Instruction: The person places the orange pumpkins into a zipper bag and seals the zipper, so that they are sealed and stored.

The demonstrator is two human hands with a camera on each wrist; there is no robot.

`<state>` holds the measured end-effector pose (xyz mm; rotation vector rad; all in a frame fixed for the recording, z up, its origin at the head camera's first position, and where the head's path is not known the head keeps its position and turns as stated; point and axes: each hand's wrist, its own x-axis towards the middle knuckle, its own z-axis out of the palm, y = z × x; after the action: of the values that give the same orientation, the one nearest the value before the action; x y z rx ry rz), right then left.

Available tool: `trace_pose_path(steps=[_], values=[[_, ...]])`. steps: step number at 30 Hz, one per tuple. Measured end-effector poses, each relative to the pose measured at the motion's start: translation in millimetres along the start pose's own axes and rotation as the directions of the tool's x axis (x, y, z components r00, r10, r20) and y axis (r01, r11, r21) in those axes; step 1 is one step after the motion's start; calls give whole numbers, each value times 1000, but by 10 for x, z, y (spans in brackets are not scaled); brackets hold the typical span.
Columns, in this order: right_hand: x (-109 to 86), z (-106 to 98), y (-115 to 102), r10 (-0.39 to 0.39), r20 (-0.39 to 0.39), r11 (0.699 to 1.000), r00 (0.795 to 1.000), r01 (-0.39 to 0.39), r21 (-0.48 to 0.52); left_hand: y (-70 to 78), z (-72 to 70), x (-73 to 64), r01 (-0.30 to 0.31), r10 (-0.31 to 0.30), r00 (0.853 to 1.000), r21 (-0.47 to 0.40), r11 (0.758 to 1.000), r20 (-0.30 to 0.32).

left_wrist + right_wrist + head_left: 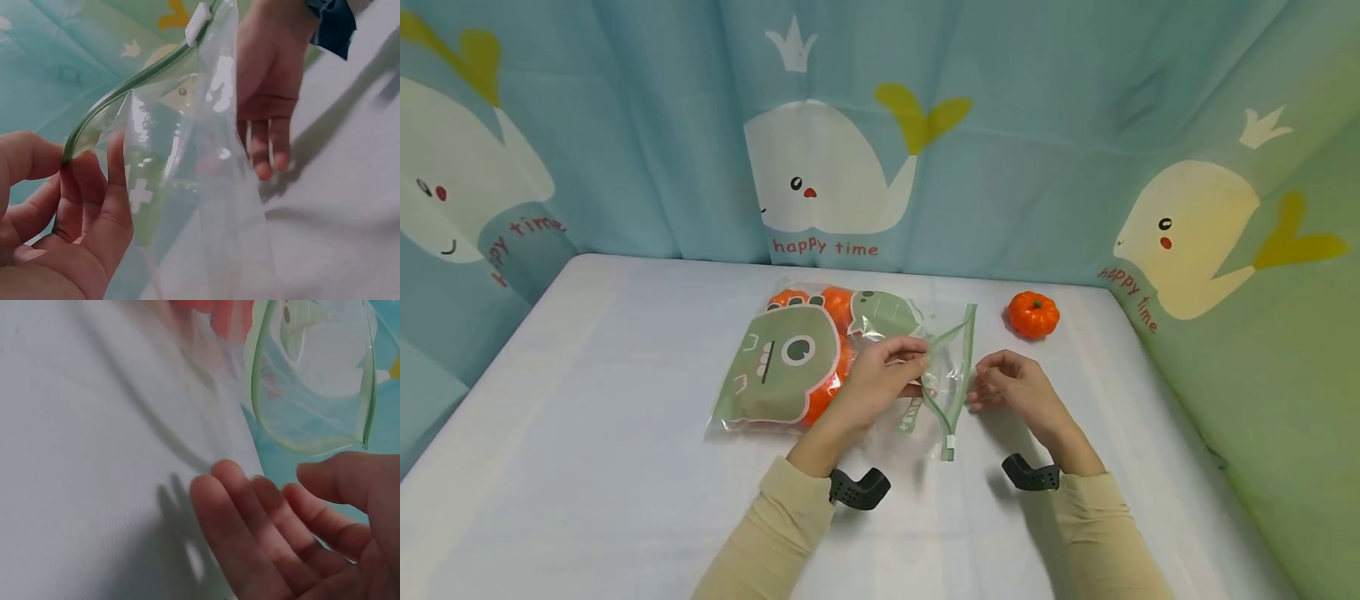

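A clear slider zip bag [752, 367] printed with green cartoon monsters lies on the table, holding several orange pumpkins [837, 307]. My left hand [883, 379] pinches one green zip rim [119, 90] between thumb and fingers and draws it away from the other rim, so the mouth gapes. The white slider [951, 442] sits at the near end of the zip. My right hand [1017, 390] is just right of the mouth, fingers loosely bent and holding nothing; in the right wrist view they appear apart from the bag. Beyond that hand stands a loose orange pumpkin [1033, 315] with a green stem.
The white table [587, 467] ends at a blue curtain [1030, 192] with whale prints behind and a green one [1285, 400] on the right. Black wrist devices [859, 489] are worn on both wrists.
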<state>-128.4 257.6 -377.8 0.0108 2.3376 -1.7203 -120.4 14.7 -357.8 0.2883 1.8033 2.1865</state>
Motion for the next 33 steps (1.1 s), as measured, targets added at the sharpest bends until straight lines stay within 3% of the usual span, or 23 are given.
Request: trace_pose_path(steps=[8,11,15,19,24,29,31,33], values=[[109,-157,-77,-86,-166,977,982,51,-207,20,3,6,0,0,1000,23,1000,6],[173,-232,-103,-141,-224,944,964,63,-324,16,-11,3,3,-3,1000,31,1000,13],[234,-310,-149,-208,-259,877,943,62,-476,-1,-29,7,9,-10,1000,44,999,21],[276,-362,-169,-308,-264,788,914,89,-609,-1,-30,10,14,-15,999,42,999,33],[330,-403,-199,-453,-257,663,854,130,-737,10,-26,-2,13,-14,999,31,999,44],[401,-457,-251,-559,-229,503,797,107,-857,6,-25,-6,9,-10,998,24,1000,60],[447,-479,-269,-573,-207,457,793,100,-884,5,-24,-11,9,-10,998,22,1000,62],[494,-499,-283,-552,-189,428,812,81,-900,-1,-23,-18,8,-10,998,19,1000,61]])
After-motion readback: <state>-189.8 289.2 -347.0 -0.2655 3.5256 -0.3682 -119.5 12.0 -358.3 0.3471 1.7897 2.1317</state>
